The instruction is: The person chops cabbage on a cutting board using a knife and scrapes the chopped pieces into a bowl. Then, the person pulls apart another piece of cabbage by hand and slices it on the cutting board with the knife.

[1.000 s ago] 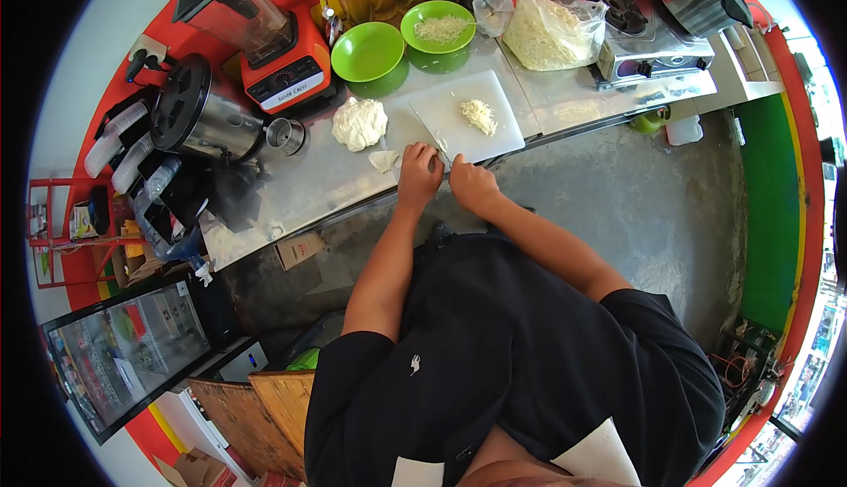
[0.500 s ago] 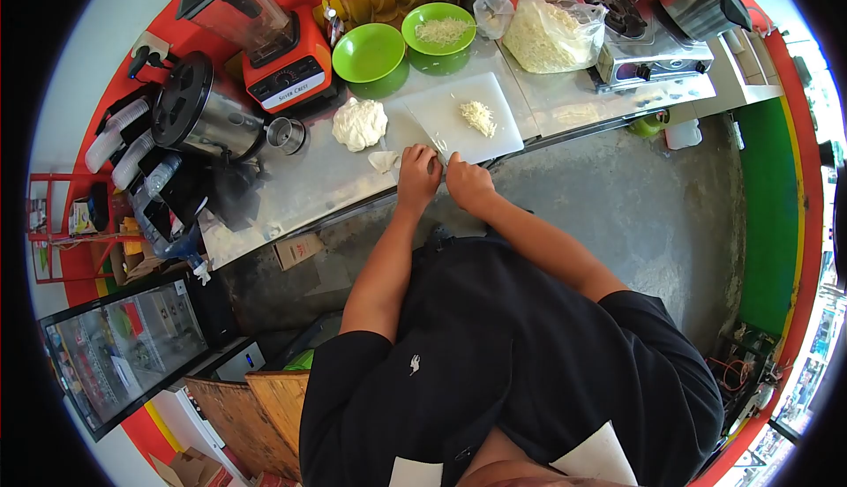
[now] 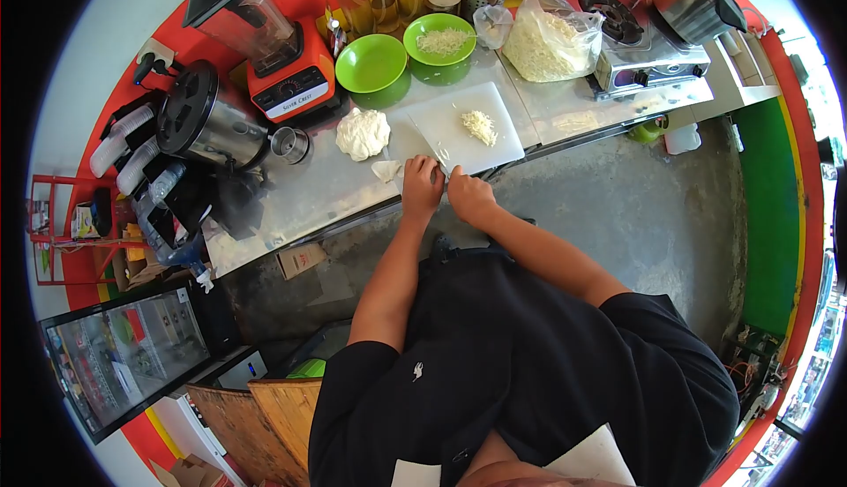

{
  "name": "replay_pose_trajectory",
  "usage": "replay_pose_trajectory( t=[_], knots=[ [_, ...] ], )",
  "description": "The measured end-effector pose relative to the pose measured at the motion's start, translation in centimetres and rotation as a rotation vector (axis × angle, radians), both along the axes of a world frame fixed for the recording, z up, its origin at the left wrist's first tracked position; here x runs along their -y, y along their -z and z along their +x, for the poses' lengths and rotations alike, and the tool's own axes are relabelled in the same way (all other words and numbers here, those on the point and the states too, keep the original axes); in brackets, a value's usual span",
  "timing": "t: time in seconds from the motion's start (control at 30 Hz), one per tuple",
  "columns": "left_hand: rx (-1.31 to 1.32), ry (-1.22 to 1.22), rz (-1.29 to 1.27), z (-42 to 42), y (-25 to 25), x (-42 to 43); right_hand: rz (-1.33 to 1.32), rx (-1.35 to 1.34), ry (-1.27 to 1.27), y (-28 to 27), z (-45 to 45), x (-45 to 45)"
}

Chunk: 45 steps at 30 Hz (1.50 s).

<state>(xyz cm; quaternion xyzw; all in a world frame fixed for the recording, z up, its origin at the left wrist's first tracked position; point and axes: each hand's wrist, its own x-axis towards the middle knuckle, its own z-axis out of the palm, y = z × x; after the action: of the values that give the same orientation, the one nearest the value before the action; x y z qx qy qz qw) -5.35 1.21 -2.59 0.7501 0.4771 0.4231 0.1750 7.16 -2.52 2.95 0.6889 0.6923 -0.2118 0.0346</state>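
My right hand (image 3: 471, 198) is closed around the handle of a knife, whose blade (image 3: 432, 143) lies over the white cutting board (image 3: 498, 147). Just left of it, at the board's front edge, my left hand (image 3: 423, 185) has its fingers curled on something I cannot make out. Small pale shreds lie by the blade, and a pile of shreds (image 3: 480, 128) rests on the board's right part. A white lump (image 3: 363, 134) sits left of the board, with a small white piece (image 3: 386, 170) near my left hand.
Behind the board stand an empty green bowl (image 3: 371, 63) and a green bowl of shreds (image 3: 439, 61). A filled plastic bag (image 3: 553, 41) and a gas stove (image 3: 657, 68) are at right. A blender (image 3: 291, 90) and a steel pot (image 3: 221, 130) stand at left.
The view has shifted slightly, so the counter and both hands appear a little lower. Both hands keep nearly the same place at the board's front edge.
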Motion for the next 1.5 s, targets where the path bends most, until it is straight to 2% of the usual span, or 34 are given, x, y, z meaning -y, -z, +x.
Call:
replay_pose_trajectory(
  t=[0.27, 0.43, 0.67, 0.73, 0.93, 1.17, 1.23, 1.5],
  knots=[
    [0.007, -0.010, -0.022, 0.0, 0.2, 0.1, 0.035, -0.004, -0.050, 0.2, 0.4, -0.5],
    [0.031, -0.032, -0.029, 0.1, 0.1, 0.2, -0.028, -0.014, 0.036, 0.3, -0.1, 0.1],
    [0.065, -0.048, -0.056, 0.0, 0.6, 0.3, -0.034, -0.050, -0.001, -0.5, 0.1, -0.4],
    [0.080, -0.062, -0.057, -0.1, 0.9, 0.2, -0.042, -0.061, 0.066, -0.2, -0.3, 0.0],
    [0.081, -0.055, -0.081, -0.3, 1.1, 0.3, -0.022, -0.045, 0.009, -0.2, 0.0, -1.0],
    [0.076, -0.095, -0.076, -0.2, 1.2, 0.3, -0.065, -0.055, 0.064, -0.2, -0.4, -0.3],
    [0.081, -0.087, -0.079, -0.2, 1.1, 0.6, -0.040, -0.020, -0.014, -0.3, -0.2, -0.8],
    [0.102, -0.118, -0.106, -0.1, 1.0, 0.4, -0.031, -0.061, 0.041, -0.4, -0.6, -0.4]
  ],
)
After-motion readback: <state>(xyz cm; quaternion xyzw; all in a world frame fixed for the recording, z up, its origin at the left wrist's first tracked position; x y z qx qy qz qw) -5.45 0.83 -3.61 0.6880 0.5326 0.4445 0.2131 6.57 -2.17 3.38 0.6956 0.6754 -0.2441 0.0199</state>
